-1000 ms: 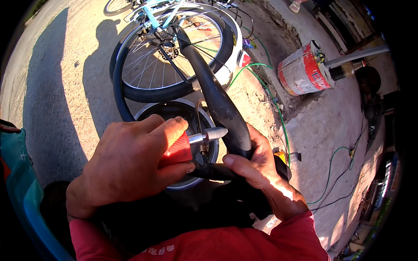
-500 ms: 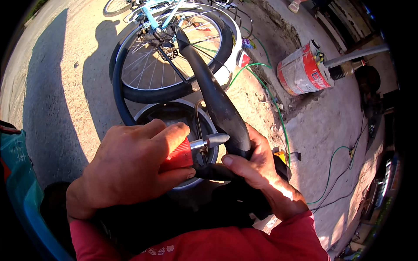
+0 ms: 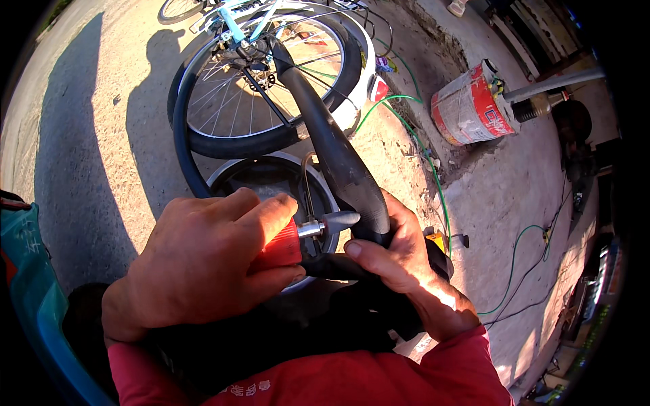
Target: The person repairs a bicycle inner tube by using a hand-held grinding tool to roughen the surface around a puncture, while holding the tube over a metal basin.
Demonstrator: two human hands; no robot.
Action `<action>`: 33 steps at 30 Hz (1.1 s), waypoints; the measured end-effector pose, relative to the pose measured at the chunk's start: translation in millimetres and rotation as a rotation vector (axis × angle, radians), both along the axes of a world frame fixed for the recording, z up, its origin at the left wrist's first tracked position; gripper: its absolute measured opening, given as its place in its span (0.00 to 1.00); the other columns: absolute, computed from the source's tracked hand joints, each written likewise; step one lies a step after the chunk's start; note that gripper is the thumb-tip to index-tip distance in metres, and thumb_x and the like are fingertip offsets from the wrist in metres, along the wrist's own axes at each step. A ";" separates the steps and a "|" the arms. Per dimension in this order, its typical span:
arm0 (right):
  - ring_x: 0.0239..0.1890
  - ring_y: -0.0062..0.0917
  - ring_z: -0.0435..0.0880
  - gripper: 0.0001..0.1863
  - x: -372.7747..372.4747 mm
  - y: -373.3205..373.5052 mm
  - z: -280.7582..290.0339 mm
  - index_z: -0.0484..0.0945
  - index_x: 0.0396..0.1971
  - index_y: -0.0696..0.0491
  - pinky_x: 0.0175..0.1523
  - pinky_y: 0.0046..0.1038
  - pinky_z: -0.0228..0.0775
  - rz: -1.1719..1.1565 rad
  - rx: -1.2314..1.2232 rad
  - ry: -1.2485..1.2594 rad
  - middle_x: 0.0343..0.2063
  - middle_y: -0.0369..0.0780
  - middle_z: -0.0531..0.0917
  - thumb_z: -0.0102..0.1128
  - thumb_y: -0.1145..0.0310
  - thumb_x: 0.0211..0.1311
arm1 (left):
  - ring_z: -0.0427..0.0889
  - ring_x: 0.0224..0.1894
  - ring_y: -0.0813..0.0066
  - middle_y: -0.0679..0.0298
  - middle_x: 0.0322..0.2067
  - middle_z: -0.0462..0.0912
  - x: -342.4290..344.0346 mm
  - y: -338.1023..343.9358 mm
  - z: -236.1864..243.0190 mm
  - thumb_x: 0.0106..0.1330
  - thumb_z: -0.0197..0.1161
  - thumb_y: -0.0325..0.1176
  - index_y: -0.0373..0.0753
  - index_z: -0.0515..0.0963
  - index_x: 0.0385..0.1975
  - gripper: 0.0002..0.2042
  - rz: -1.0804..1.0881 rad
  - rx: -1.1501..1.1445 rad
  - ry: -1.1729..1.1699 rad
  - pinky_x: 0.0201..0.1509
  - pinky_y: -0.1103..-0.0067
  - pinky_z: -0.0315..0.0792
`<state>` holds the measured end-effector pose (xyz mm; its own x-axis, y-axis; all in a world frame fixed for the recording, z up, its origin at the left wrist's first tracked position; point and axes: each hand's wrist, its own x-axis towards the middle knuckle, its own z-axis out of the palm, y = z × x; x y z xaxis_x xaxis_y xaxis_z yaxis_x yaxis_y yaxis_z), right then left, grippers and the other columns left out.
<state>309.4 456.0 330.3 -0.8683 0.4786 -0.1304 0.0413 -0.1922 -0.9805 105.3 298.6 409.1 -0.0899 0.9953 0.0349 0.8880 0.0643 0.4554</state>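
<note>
My left hand (image 3: 200,260) is wrapped round a red rotary grinder (image 3: 283,247) with a metal collar. Its grey cone-shaped bit (image 3: 340,221) points right, its tip against or very close to the tube; I cannot tell which. My right hand (image 3: 403,250) grips a puffed-up black inner tube (image 3: 332,149), thumb on the near side and fingers behind it. The tube runs up to the bicycle wheel and loops down its left side. Its near part bends under my right thumb and passes below the grinder. Most of the grinder's body is hidden by my left hand.
Beyond my hands stands a round basin (image 3: 223,169). A pale blue bicycle (image 3: 233,24) lies behind it, its rear tyre (image 3: 250,147) nearest. A green hose (image 3: 437,179) crosses the ground by a red and white bucket (image 3: 474,105). At the left is a teal plastic object (image 3: 30,264).
The grinder and my left hand have shifted very slightly, and the bit's tip sits a touch farther right and lower. My right hand keeps the tube in the same place.
</note>
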 end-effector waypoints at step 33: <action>0.52 0.17 0.76 0.34 3.6 -0.1 2.5 0.71 0.65 0.57 0.61 0.25 0.68 -0.034 -0.114 -0.004 0.49 0.33 0.80 0.67 0.79 0.55 | 0.88 0.38 0.51 0.53 0.38 0.86 0.4 7.4 -3.6 0.46 0.82 0.42 0.34 0.80 0.51 0.32 0.079 0.075 -0.045 0.41 0.68 0.81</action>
